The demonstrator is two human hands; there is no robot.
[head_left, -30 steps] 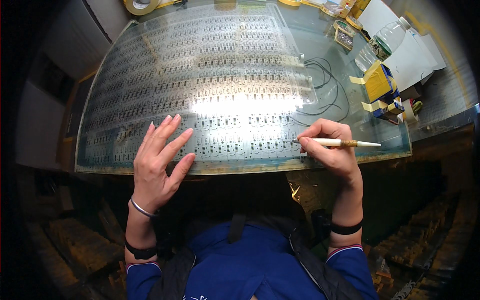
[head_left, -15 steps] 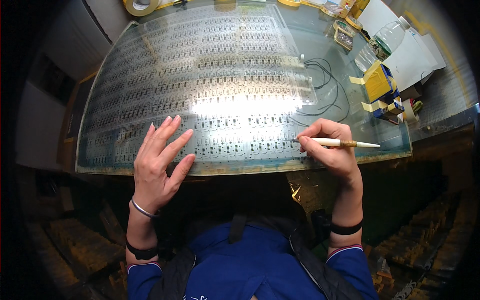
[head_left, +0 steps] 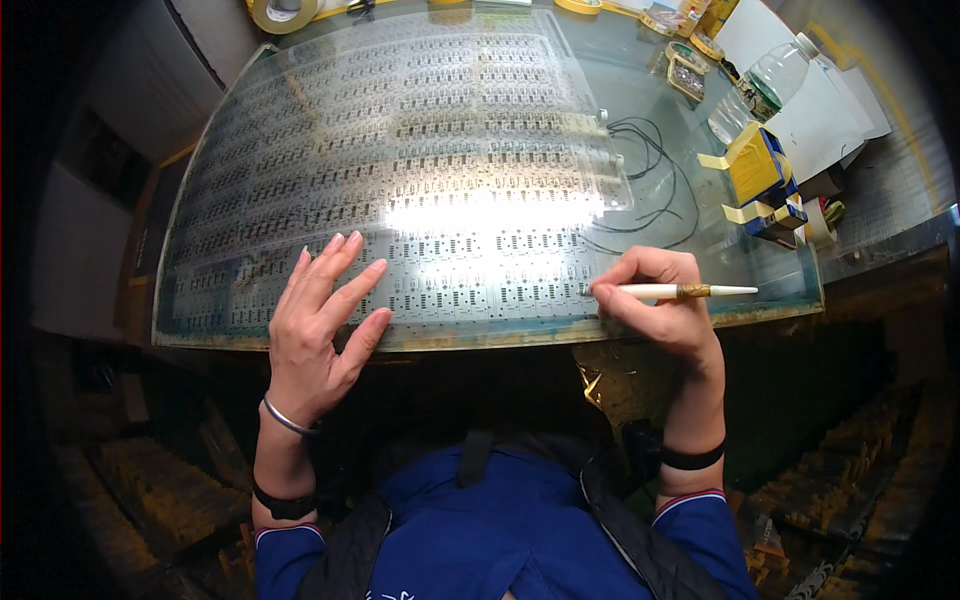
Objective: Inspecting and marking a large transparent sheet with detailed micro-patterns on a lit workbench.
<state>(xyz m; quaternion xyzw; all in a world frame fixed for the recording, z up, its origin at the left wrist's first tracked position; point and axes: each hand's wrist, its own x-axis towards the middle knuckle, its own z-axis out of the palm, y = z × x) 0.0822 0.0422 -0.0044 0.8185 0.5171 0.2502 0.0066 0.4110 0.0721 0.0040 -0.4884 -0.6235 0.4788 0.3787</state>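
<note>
Tape roll (head_left: 283,10) cut by top edge. Printed sheet (head_left: 400,150) marks too small to read, glare washes middle. Pen (head_left: 670,291) tip hidden behind right hand (head_left: 655,305) fingers (head_left: 612,300). Under-counter area dark, contents unclear.

Left hand (head_left: 318,325) flat, fingers spread, palm down. Right hand (head_left: 655,305) curled in pinch grip, wrist bent.

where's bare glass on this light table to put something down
Bare glass runs along the sheet's right edge, between the patterned sheet and the yellow block, though black wires loop across part of it. The far right corner is crowded: plastic bottle, tape rolls, white paper. The left hand and the right hand with its pen cover the near edge.
</note>
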